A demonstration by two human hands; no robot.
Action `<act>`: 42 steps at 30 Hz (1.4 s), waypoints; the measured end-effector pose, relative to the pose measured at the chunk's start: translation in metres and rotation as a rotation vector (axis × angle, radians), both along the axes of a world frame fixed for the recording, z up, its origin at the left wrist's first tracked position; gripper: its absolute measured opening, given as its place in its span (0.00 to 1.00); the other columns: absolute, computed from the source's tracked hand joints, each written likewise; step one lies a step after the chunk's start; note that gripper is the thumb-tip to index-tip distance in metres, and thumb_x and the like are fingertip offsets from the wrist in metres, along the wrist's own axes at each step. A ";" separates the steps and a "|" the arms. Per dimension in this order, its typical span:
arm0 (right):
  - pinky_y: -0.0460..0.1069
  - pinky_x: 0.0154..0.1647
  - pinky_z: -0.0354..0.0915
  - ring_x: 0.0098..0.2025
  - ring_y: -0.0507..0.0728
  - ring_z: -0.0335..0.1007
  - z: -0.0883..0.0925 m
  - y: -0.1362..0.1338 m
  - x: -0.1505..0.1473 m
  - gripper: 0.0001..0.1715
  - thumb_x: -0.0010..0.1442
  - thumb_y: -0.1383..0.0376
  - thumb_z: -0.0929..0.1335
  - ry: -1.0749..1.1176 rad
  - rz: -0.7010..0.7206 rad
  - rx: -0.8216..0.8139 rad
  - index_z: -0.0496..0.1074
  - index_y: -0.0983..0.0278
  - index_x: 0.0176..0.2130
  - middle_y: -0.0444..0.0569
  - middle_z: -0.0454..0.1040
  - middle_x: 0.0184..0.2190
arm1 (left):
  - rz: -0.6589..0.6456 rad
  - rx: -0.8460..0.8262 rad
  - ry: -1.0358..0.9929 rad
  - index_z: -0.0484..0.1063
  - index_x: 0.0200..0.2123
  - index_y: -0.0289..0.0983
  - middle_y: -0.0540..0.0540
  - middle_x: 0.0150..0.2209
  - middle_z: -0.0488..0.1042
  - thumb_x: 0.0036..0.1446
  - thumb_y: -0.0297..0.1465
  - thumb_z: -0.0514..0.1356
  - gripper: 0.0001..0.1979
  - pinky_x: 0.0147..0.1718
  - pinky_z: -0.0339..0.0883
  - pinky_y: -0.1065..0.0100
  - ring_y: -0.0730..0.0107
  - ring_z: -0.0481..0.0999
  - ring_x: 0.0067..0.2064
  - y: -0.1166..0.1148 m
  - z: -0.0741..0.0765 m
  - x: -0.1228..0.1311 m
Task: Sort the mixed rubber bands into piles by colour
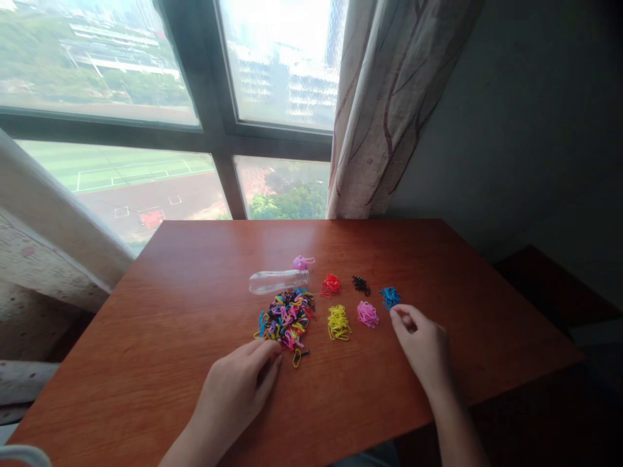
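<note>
A mixed pile of small coloured rubber bands lies on the wooden table. At its near edge rests my left hand, fingers curled and thumb close to the index finger; whatever is between them is hidden. My right hand pinches thumb and index finger together at the near edge of the blue rubber bands. Anything in that pinch is too small to make out. Between the hands are separate heaps of yellow rubber bands, pink rubber bands, red rubber bands and black rubber bands.
Behind the mixed pile a clear plastic tube lies on its side, with a pink cap just beyond it. The table reaches a window with curtains. Part of a white rounded object shows at lower left.
</note>
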State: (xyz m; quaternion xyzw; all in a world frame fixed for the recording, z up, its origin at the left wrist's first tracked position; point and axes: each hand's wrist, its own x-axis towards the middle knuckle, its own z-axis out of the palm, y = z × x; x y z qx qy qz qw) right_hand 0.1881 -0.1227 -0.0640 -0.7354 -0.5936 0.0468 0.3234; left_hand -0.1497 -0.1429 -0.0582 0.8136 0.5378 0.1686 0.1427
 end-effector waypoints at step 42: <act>0.47 0.32 0.53 0.31 0.54 0.70 0.005 -0.034 -0.141 0.09 0.61 0.71 0.67 0.039 0.473 -0.134 0.74 0.58 0.40 0.41 0.75 0.28 | -0.054 -0.034 0.020 0.72 0.39 0.44 0.50 0.36 0.78 0.63 0.35 0.56 0.06 0.34 0.67 0.69 0.65 0.78 0.37 -0.003 0.006 0.006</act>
